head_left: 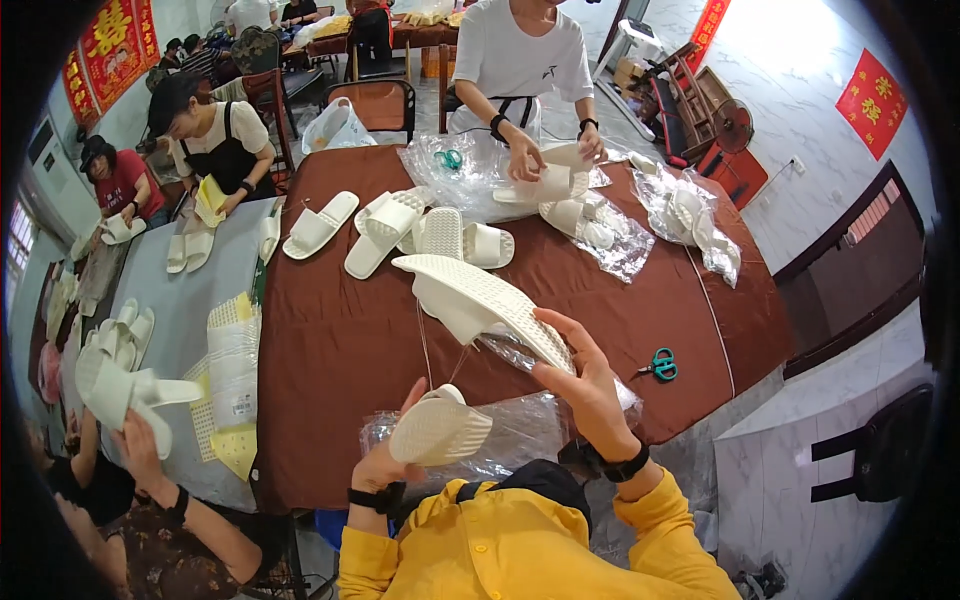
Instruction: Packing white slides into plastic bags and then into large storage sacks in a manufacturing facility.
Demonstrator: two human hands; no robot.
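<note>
In the head camera's view, the right hand (595, 400) was closed on one end of a white slipper (480, 290), holding it tilted above the brown-clothed table (320, 350). The left hand (383, 465) gripped a second slipper (440, 432), lower and nearer the yellow shirt (475, 540). Thin strands (423, 335) hung between the two — the likeliest trouble, I thought, since drawing the hands apart could snag or tauten one. The upper slipper, held by one end only, might also tip from the fingers if knocked. Clear plastic (515, 435) lay crumpled beneath (slick stuff, by my guess), and green-handled scissors (663, 366) rested to the right. Across the table a co-worker in a white shirt (530, 50) handled another slipper (557, 185); around us — chairs (370, 103), a fan (734, 127), marbled walls (795, 110) and red hangings (874, 103).
</note>
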